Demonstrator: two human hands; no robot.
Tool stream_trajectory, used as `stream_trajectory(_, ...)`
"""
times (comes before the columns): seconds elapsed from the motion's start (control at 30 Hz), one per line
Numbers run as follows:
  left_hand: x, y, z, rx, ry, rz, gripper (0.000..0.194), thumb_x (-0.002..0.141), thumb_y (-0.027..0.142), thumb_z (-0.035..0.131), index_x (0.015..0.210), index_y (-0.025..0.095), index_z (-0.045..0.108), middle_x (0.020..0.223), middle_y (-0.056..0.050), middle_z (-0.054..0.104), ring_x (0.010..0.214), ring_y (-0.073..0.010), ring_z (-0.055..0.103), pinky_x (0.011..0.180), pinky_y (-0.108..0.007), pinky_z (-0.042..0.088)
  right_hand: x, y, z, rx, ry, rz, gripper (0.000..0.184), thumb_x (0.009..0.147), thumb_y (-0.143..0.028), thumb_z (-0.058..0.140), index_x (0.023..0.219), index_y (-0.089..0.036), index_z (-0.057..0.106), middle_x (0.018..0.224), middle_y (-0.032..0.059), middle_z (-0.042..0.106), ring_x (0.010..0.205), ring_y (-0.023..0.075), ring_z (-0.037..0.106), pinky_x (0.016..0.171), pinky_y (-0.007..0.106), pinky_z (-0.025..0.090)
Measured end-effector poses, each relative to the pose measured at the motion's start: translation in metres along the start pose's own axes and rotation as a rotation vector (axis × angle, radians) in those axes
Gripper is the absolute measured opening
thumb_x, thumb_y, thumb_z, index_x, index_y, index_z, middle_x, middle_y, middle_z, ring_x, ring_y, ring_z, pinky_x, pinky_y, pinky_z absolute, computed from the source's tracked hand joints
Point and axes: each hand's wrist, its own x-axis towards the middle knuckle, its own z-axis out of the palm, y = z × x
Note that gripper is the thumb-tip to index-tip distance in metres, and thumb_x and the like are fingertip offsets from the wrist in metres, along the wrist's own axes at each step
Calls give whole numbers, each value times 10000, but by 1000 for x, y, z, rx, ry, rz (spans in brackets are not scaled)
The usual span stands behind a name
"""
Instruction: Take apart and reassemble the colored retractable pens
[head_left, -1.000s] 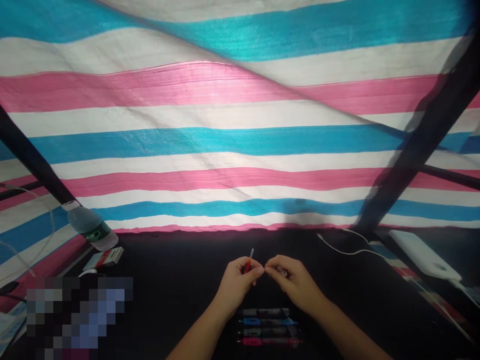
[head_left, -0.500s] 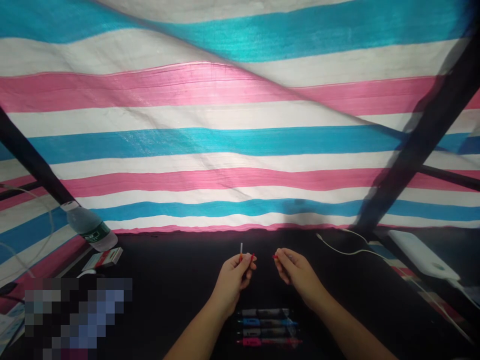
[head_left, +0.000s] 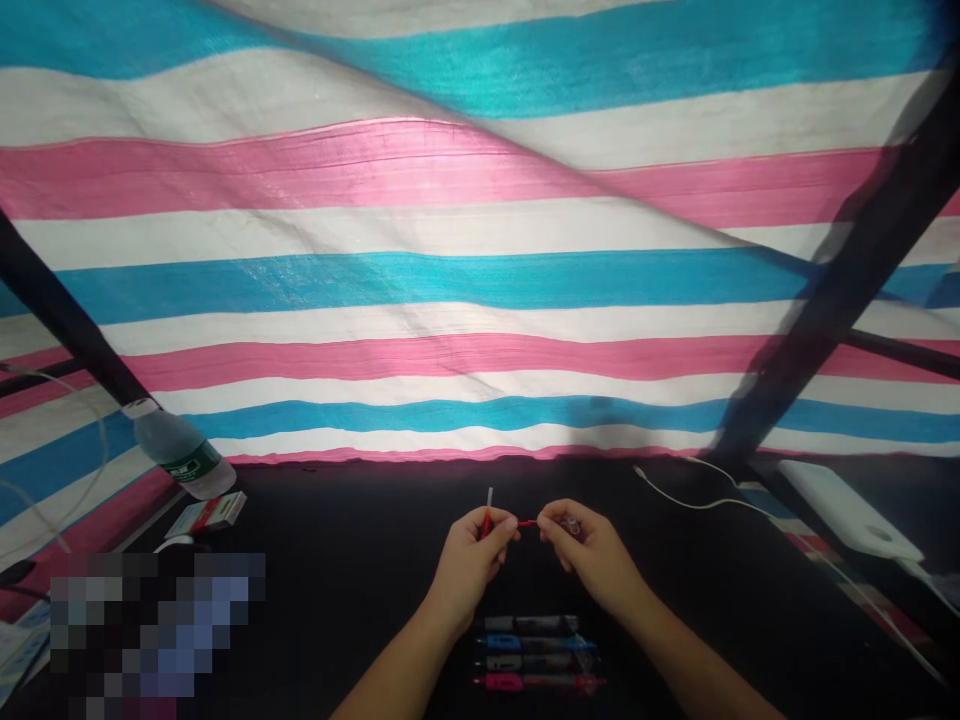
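Above the black tabletop, my left hand (head_left: pixel 474 545) is closed on a slim pen refill (head_left: pixel 489 500) that stands up from the fingers, red below and whitish at the tip. My right hand (head_left: pixel 589 540) is closed on a clear pen barrel (head_left: pixel 573 525), whose end shows past the knuckles. Between the fingertips of both hands runs a small red pen part (head_left: pixel 527 523); which hand grips it more firmly is hidden. Nearer me lie several pens in a row: a blue pen (head_left: pixel 525 644), a pink-red pen (head_left: pixel 517 683) and dark grey ones (head_left: pixel 525 663).
At the left stand a tilted water bottle (head_left: pixel 184 455) and a small box (head_left: pixel 206 514). On the right are a white power bank (head_left: pixel 847 510) and a white cable (head_left: pixel 682 502). A striped tarp (head_left: pixel 450 280) hangs behind, between dark frame poles (head_left: pixel 840 270).
My hands have come closer together, and the red part now bridges the gap between their fingertips. The refill in my left hand has tilted slightly. The row of pens stays put.
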Motion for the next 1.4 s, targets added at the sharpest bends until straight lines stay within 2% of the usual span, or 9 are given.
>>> stream_trajectory(0.3, 2, -4, -2, 59, 20, 15, 374, 846, 508, 760, 852, 142, 680, 530, 72, 453, 423, -49, 259, 436, -218, 142, -1, 2, -3, -85, -20, -40, 313, 912, -520, 689, 881, -209, 712, 706, -3, 612, 522, 130, 488, 467, 249, 364)
stream_trajectory(0.53, 3, -8, -3, 137, 51, 67, 326, 834, 466, 769, 878, 146, 723, 544, 59, 488, 481, -79, 347, 487, -218, 237, -3, 0, -6, -247, -55, -139, 232, 953, -411, 662, 874, -205, 731, 721, 1, 636, 609, 148, 527, 559, 265, 406)
stream_trajectory(0.67, 2, -7, -2, 213, 10, 107, 279, 831, 411, 770, 904, 143, 754, 561, 32, 555, 538, -110, 439, 547, -238, 307, -5, -1, -2, -262, -92, -137, 245, 956, -418, 655, 863, -206, 735, 722, 4, 637, 625, 159, 535, 585, 278, 417)
stream_trajectory(0.83, -1, -3, 0, 240, -12, 90, 251, 839, 393, 754, 885, 146, 759, 560, 27, 573, 526, -111, 438, 562, -248, 325, -5, -1, 0, -191, -107, -130, 328, 988, -493, 590, 920, -209, 739, 744, 14, 635, 652, 172, 541, 630, 294, 441)
stream_trajectory(1.0, -1, -2, 0, 223, 23, 90, 245, 835, 388, 753, 878, 147, 753, 575, 26, 575, 517, -105, 440, 549, -238, 326, 1, -1, -5, -98, 74, -144, 496, 1009, -627, 474, 952, -210, 736, 895, 51, 639, 749, 195, 581, 675, 307, 476)
stream_trajectory(1.1, 0, -2, 1, 222, 30, 89, 248, 834, 390, 752, 869, 145, 755, 571, 28, 567, 512, -102, 438, 541, -232, 319, 4, 2, -9, -50, 165, -93, 577, 985, -700, 455, 863, -202, 719, 707, 8, 527, 605, 166, 493, 543, 280, 408)
stream_trajectory(1.17, -1, -3, 1, 223, 29, 83, 249, 834, 396, 754, 865, 149, 756, 566, 32, 559, 505, -99, 433, 534, -229, 313, 5, 4, -10, 44, 168, -40, 594, 962, -727, 473, 829, -194, 701, 607, -29, 438, 507, 138, 413, 470, 261, 337)
stream_trajectory(1.23, -1, -3, 1, 225, 31, 78, 245, 835, 395, 755, 862, 152, 755, 564, 33, 557, 500, -96, 425, 527, -227, 304, 4, 4, -10, 104, 160, -21, 572, 937, -725, 529, 827, -188, 692, 578, -37, 445, 468, 123, 400, 449, 252, 315)
stream_trajectory(1.4, 0, -2, 0, 223, 38, 77, 243, 838, 393, 753, 856, 151, 755, 556, 30, 550, 498, -94, 410, 515, -226, 283, 0, -1, -6, 61, 144, -33, 539, 927, -699, 573, 793, -188, 683, 543, -19, 516, 494, 145, 488, 490, 262, 383)
